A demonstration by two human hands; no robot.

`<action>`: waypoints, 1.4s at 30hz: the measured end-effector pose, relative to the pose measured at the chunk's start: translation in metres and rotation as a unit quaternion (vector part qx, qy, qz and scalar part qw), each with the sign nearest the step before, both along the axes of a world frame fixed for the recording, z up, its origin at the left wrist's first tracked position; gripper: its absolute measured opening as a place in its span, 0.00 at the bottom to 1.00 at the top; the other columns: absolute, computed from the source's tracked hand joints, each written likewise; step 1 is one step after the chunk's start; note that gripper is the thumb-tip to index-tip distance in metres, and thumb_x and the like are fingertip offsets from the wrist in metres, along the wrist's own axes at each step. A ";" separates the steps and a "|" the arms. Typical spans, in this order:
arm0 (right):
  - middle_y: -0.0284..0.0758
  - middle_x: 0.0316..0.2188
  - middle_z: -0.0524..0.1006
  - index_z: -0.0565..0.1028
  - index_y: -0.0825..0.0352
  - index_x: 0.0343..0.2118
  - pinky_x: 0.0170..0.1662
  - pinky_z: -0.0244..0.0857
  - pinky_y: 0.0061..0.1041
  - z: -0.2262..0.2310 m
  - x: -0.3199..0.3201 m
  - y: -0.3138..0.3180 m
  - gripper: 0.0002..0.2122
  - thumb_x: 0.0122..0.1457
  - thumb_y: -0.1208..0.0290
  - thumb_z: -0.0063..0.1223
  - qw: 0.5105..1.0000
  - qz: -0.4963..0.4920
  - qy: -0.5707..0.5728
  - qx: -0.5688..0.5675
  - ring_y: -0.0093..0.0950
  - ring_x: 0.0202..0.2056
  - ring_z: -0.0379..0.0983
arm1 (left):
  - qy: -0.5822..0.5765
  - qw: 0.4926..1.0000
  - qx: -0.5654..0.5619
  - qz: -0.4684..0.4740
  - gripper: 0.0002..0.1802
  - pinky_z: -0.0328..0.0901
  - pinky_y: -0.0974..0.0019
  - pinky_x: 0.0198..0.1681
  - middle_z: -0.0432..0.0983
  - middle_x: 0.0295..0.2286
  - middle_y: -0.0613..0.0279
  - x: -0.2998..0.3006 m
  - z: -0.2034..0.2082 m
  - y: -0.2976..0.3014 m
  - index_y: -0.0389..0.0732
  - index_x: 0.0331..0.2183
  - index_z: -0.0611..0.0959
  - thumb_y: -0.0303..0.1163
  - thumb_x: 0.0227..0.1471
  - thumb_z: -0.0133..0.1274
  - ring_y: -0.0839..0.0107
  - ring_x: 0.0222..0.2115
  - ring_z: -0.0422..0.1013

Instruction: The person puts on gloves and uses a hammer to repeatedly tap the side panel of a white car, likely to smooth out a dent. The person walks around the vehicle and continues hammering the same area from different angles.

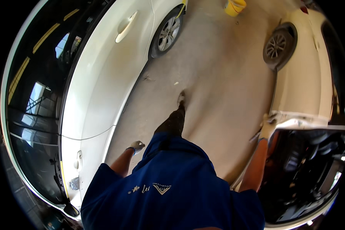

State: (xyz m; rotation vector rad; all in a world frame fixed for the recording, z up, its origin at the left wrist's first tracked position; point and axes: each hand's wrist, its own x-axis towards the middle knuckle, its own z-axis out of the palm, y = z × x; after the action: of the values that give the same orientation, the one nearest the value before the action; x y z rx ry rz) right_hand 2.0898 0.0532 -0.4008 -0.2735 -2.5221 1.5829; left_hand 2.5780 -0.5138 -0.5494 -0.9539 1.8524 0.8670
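My left hand (136, 146), in a pale glove, hangs low beside the white car (94, 88) with its fingers curled in. Nothing shows in it, and it is apart from the car's side. My right hand (267, 129), also gloved, is stretched out by the edge of the door opening of the cream car (301, 73). Its fingers look bent, and a slim dark piece (254, 137) sticks out beside it, blurred. I cannot tell what that piece is, or whether the hand touches the car.
A yellow bucket (234, 7) stands on the concrete floor (214, 69) far ahead, between the two cars. The cream car's open doorway (295, 168) shows a dark interior on my right. The white car's front wheel (168, 32) lies ahead left. My foot (181, 99) steps forward.
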 end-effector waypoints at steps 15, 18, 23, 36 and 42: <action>0.26 0.21 0.72 0.76 0.62 0.35 0.20 0.61 0.25 -0.134 -0.128 -0.106 0.06 0.61 0.65 0.56 0.722 -0.033 -0.690 -0.051 0.21 0.20 0.68 | 0.379 0.894 -0.142 0.193 0.23 0.71 0.57 0.41 0.82 0.38 0.50 -0.684 0.135 -0.227 0.43 0.47 0.82 0.47 0.56 0.54 0.57 0.37 0.79; 0.26 0.22 0.72 0.76 0.62 0.35 0.21 0.60 0.23 -0.140 -0.245 -0.129 0.07 0.62 0.64 0.54 0.733 -0.025 -0.677 -0.060 0.20 0.20 0.67 | 0.287 0.935 -0.137 0.155 0.24 0.69 0.55 0.46 0.82 0.39 0.47 -0.770 0.102 -0.239 0.42 0.47 0.82 0.48 0.55 0.53 0.53 0.41 0.77; 0.24 0.23 0.72 0.76 0.61 0.36 0.23 0.58 0.19 -0.128 -0.558 -0.177 0.08 0.65 0.63 0.50 0.851 -0.017 -0.517 -0.090 0.18 0.21 0.66 | 0.130 0.990 -0.032 0.051 0.26 0.67 0.53 0.52 0.80 0.43 0.41 -0.831 0.049 -0.223 0.42 0.43 0.84 0.52 0.52 0.53 0.47 0.47 0.75; 0.36 0.33 0.76 0.71 0.71 0.50 0.45 0.68 0.31 -0.007 -1.183 -0.445 0.18 0.61 0.68 0.58 0.890 0.366 0.041 0.270 0.30 0.38 0.73 | -0.030 0.947 0.016 0.319 0.27 0.66 0.54 0.55 0.79 0.46 0.41 -1.067 -0.042 -0.243 0.40 0.45 0.84 0.50 0.50 0.53 0.48 0.50 0.73; 0.27 0.15 0.65 0.72 0.65 0.44 0.18 0.57 0.24 -0.095 -1.189 -0.432 0.14 0.56 0.72 0.61 0.855 0.087 -0.509 0.047 0.17 0.14 0.61 | 0.163 0.969 -0.025 0.184 0.27 0.65 0.55 0.54 0.80 0.44 0.43 -1.341 -0.005 -0.353 0.43 0.46 0.83 0.53 0.55 0.51 0.49 0.49 0.74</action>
State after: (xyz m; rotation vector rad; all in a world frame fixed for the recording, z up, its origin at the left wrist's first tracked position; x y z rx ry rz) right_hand 0.9007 -0.3787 -0.4955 -1.1719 -3.4369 1.6167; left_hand 1.2373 -0.8671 -0.5544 -1.2734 2.0097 1.2695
